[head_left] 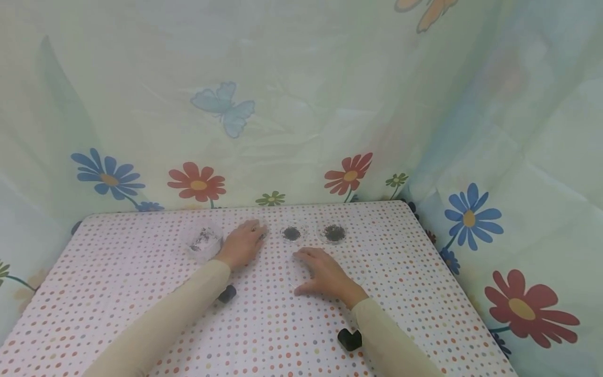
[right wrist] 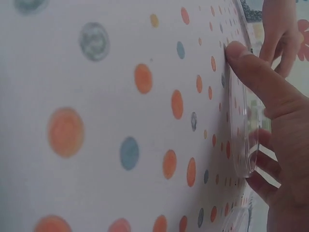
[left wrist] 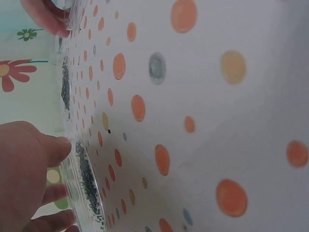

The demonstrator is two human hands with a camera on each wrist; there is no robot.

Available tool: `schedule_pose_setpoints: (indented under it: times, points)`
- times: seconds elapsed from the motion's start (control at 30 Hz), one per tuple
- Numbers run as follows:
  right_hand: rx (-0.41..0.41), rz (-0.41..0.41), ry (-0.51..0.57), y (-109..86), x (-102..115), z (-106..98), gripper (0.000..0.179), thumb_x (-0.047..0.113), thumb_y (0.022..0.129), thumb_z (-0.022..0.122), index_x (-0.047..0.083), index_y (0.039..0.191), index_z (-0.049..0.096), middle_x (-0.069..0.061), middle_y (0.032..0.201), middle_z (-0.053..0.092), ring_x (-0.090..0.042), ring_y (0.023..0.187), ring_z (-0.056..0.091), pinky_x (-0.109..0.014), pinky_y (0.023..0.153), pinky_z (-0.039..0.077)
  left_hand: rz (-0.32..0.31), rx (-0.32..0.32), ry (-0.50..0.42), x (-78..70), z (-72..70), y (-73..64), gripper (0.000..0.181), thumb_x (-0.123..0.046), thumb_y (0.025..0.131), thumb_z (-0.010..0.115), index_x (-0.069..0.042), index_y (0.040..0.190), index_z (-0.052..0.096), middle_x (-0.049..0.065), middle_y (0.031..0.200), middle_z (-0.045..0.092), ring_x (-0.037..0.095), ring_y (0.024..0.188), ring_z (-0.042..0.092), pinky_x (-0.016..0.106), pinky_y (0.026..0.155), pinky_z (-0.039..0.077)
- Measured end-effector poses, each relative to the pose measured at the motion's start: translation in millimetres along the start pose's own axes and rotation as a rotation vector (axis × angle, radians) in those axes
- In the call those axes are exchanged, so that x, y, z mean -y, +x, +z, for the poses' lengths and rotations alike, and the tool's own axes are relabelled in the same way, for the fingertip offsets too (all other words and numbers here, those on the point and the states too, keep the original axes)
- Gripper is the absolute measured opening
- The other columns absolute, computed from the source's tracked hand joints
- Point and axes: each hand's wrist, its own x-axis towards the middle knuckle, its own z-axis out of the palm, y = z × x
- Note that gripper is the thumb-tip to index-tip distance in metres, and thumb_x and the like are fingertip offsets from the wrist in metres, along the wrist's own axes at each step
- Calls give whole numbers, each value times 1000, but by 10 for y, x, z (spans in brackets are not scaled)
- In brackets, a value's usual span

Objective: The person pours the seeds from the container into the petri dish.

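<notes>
My left hand [head_left: 242, 243] reaches to the back middle of the table. Its thumb and fingers grip the rim of a clear round dish [left wrist: 100, 209], in which dark granules [left wrist: 89, 179] lie. My right hand [head_left: 325, 275] is nearer the front, its thumb and fingers spread around a clear, shallow round dish or lid [right wrist: 239, 111]. No granules show in that piece. Two small clear dishes with dark granules, one in the middle [head_left: 291, 233] and one further right [head_left: 334, 233], stand beyond the right hand.
Left of my left hand stands a larger clear container [head_left: 204, 241] with scattered dark bits. A dotted cloth [head_left: 282, 335] covers the table. Flowered curtains [head_left: 301, 131] hang behind and at the sides. Black camera mounts [head_left: 350, 339] sit at my wrists.
</notes>
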Motion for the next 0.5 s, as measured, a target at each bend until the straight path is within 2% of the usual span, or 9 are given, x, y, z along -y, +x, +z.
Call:
schedule_pose_setpoints:
  times: [0.2,0.5]
  points:
    - [16,-17,-10,5,-11,-6,87,55,70,80,20,143,48,-6,147,47,-28,136,43,-50,114,36,11,0,7,8,2,10,44,-27,99,52,-15,141,49,14,151,41,32,140,39,49,116,34]
    - [19,-2,16,-6,7,-2,85,52,72,80,21,143,47,-4,147,47,-26,137,42,-49,115,35,6,4,5,-4,-10,2,44,-26,99,53,-15,141,50,14,150,42,32,139,40,49,115,35]
